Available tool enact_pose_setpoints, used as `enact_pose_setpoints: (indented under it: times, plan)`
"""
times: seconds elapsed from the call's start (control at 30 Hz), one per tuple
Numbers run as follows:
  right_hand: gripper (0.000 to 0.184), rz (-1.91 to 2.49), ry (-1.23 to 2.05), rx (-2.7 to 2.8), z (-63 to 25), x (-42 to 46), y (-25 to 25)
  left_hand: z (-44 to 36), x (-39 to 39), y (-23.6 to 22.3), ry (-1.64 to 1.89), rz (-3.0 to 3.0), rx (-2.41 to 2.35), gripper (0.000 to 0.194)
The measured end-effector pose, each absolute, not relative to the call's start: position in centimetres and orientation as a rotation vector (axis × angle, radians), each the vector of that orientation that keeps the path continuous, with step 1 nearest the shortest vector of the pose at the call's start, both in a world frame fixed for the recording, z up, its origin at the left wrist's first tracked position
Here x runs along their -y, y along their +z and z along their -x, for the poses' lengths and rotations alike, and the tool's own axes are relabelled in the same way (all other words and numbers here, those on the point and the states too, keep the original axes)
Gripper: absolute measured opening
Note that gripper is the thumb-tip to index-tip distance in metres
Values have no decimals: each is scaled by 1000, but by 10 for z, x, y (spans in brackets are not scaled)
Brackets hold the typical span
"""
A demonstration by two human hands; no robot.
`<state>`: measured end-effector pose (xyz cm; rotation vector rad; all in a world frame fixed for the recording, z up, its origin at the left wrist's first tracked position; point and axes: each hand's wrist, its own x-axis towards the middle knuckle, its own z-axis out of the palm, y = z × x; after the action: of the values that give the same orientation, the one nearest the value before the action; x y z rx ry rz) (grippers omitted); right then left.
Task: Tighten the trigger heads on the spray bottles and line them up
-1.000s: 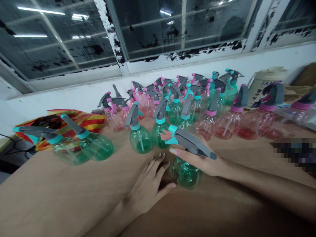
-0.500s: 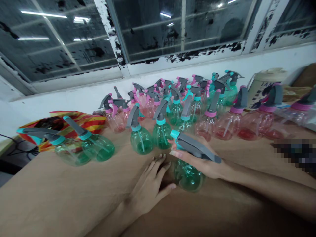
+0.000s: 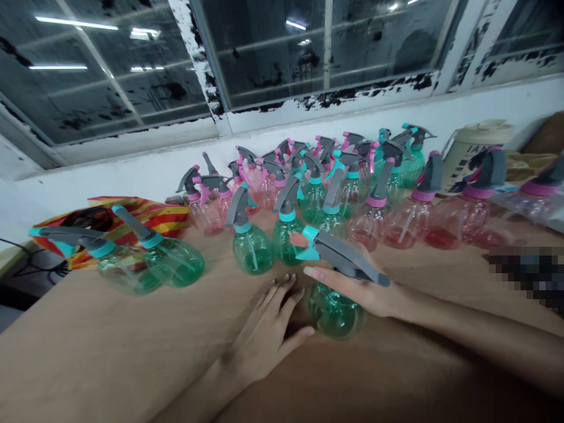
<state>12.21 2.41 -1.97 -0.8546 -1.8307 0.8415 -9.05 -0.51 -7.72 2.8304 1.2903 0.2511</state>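
A green spray bottle (image 3: 337, 314) with a grey head and turquoise nozzle stands on the table in front of me. My right hand (image 3: 368, 291) is wrapped round it just under the head, the thumb on the near side and a fingertip showing beyond the nozzle. The rest of those fingers are hidden behind the head. To the left of this bottle, my left hand (image 3: 271, 338) lies flat on the tabletop, fingers apart and holding nothing. Just beyond the hands are two more green spray bottles (image 3: 252, 249), upright, with some green liquid inside.
Several pink spray bottles (image 3: 405, 223) stand at the right, and a crowd of pink and green ones fills the back by the wall. Two green bottles (image 3: 174, 261) are at the left before a red-and-yellow striped bag (image 3: 170, 218). A cream container (image 3: 467, 150) stands back right.
The turquoise trigger now sticks out below the nozzle, and the right fingertip has shifted left, past the nozzle. The bottle's head has moved slightly to the left. My left hand has stayed put.
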Motion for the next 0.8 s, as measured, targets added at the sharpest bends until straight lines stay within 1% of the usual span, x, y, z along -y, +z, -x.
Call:
enact_pose_setpoints:
  times: [0.27,0.47,0.63,0.73,0.8]
  plan:
    - [21,831,802,1865,-123,-24,-19,90,5,-76,247,-2823,-1288,56]
    - [17,810,855,1821,-122,-24,-20,89,5,-73,208,-2833,-1297,56]
    - [22,771,890,1767,-119,-21,-18,89,5,-74,174,-2806,-1311,58]
    - [17,774,856,1777,-119,-20,-17,89,5,-74,172,-2783,-1305,59]
    - [18,795,820,1805,-121,-20,-18,89,5,-73,188,-2767,-1299,59]
